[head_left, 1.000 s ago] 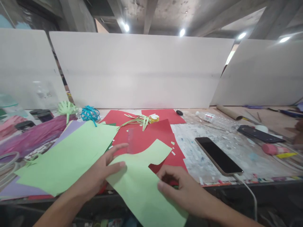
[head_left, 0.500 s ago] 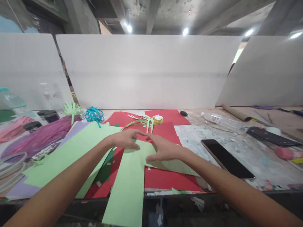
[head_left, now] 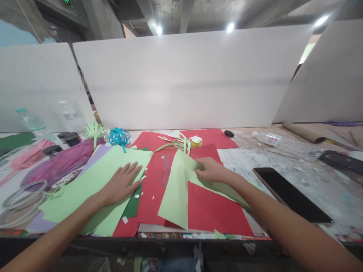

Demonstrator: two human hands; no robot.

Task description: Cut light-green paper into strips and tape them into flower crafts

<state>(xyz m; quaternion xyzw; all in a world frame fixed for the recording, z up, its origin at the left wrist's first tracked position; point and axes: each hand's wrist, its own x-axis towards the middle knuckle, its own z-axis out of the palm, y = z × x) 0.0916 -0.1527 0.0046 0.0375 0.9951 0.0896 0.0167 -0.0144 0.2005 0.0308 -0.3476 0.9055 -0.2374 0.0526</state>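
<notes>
1. The step in hand seems to be positioning a cut green piece (head_left: 180, 192), which lies bent over red paper (head_left: 218, 207) in the middle of the desk (head_left: 300, 166).
2. The right hand (head_left: 212, 170) has its fingers pinched narrow on the piece at its bend; the left hand (head_left: 121, 185) rests palm down, fingers a little apart, on pale green sheets (head_left: 87, 179).
3. The next move, I judge, calls for a light hold, as the paper buckles at the bend.
4. Counted: one cut piece, one purple ruler (head_left: 166, 170), one yellow tape roll (head_left: 196, 142), one blue paper ball (head_left: 119, 136), one lying bottle (head_left: 283, 142).
5. The pale green sheets overlap (I cannot tell how many); the red paper shows at least two sheets.
</notes>
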